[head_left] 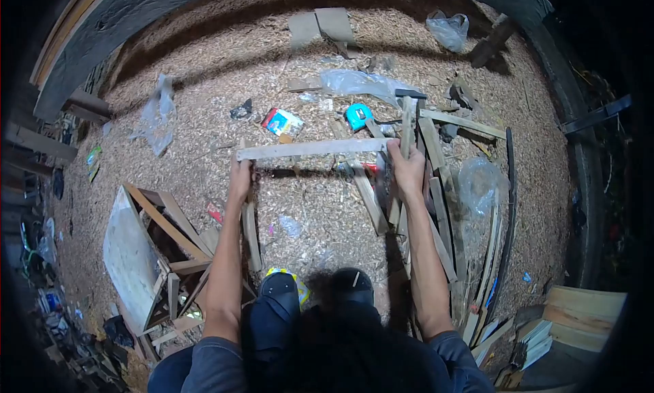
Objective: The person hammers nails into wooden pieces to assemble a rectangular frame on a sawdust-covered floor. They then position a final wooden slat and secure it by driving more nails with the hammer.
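Observation:
A pale wooden slat (pixel 313 148) runs crosswise in front of me, held up above the wood chips. My left hand (pixel 240 177) is closed round its left end, where a short upright piece meets it. At the other end, my right hand (pixel 407 167) grips the slat close to a wooden strip (pixel 408 124) that sticks up past the fingers. Another strip (pixel 251 233) extends toward me below my left hand. Beyond the slat lie a turquoise tape measure (pixel 358 116) and a red, white and blue packet (pixel 282 122).
Loose wooden strips (pixel 436 154) lie in a pile to the right. A wooden frame with a pale panel (pixel 129 257) stands at the left. Clear plastic sheeting (pixel 357 83) and a plastic bag (pixel 448 32) lie farther out. Stacked boards (pixel 582 314) are at the lower right.

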Action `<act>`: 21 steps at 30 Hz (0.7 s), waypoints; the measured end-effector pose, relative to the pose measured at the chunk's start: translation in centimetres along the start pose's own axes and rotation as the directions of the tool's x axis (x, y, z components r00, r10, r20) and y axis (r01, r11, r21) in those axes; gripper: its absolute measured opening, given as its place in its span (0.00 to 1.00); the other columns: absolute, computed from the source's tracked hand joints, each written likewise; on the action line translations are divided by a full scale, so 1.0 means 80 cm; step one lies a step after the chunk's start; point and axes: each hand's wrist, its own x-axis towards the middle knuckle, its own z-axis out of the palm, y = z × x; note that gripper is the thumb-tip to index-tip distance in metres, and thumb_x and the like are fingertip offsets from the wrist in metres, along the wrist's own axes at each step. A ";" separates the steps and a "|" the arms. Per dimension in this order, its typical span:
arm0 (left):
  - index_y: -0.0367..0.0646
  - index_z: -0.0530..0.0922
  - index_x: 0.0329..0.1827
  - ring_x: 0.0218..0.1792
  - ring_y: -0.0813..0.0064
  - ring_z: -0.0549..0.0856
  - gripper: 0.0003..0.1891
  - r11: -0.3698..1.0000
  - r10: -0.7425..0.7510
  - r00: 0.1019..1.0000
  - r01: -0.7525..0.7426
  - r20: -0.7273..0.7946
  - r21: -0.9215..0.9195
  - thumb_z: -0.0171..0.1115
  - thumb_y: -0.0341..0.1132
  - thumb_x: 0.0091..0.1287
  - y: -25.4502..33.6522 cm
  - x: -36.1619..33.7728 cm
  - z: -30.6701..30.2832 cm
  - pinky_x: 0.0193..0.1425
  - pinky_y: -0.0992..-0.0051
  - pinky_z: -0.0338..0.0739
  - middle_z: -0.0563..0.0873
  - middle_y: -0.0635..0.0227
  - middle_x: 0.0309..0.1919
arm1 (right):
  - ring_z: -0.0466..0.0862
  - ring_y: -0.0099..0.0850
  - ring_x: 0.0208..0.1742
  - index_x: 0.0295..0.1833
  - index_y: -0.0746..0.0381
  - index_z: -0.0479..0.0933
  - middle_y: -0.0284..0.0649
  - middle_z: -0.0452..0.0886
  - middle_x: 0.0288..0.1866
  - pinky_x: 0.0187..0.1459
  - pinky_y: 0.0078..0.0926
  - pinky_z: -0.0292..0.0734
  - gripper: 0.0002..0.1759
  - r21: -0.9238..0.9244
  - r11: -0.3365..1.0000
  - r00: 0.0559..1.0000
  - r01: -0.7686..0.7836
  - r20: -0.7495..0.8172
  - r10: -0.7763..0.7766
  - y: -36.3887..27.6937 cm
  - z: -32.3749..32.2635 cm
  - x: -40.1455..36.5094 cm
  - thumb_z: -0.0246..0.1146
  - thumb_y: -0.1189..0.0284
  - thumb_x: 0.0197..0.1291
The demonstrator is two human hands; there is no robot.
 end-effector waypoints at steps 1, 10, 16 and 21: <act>0.39 0.72 0.45 0.25 0.73 0.78 0.12 1.000 -0.002 1.000 0.002 0.009 -0.001 0.52 0.39 0.68 -0.010 0.005 -0.012 0.32 0.67 0.75 0.79 0.68 0.26 | 0.77 0.19 0.30 0.44 0.67 0.83 0.33 0.82 0.30 0.34 0.21 0.73 0.16 -0.029 1.000 1.000 -0.005 0.018 0.006 0.002 0.003 0.002 0.69 0.63 0.62; 0.48 0.72 0.43 0.25 0.80 0.73 0.29 0.898 -0.291 0.925 0.352 0.247 -0.264 0.50 0.69 0.67 0.018 -0.014 -0.028 0.31 0.78 0.70 0.71 0.76 0.27 | 0.74 0.18 0.24 0.41 0.67 0.84 0.30 0.79 0.21 0.26 0.25 0.69 0.21 -0.137 0.987 0.996 0.085 0.011 -0.084 0.066 0.026 0.005 0.66 0.56 0.65; 0.47 0.77 0.38 0.23 0.82 0.72 0.35 0.927 -0.338 0.919 0.362 0.204 -0.096 0.48 0.74 0.65 0.016 -0.012 -0.026 0.27 0.80 0.66 0.74 0.77 0.24 | 0.84 0.31 0.34 0.47 0.69 0.83 0.47 0.86 0.33 0.42 0.33 0.78 0.21 -0.092 0.987 0.990 -0.131 0.041 0.135 0.082 0.019 0.006 0.66 0.60 0.62; 0.50 0.71 0.39 0.21 0.82 0.69 0.31 0.894 -0.298 0.921 0.361 0.250 -0.264 0.50 0.73 0.66 0.027 -0.015 -0.016 0.27 0.79 0.67 0.63 0.80 0.19 | 0.82 0.26 0.33 0.45 0.70 0.83 0.43 0.86 0.32 0.40 0.32 0.76 0.20 -0.040 0.994 0.994 -0.104 0.012 0.105 0.078 0.019 0.012 0.67 0.61 0.63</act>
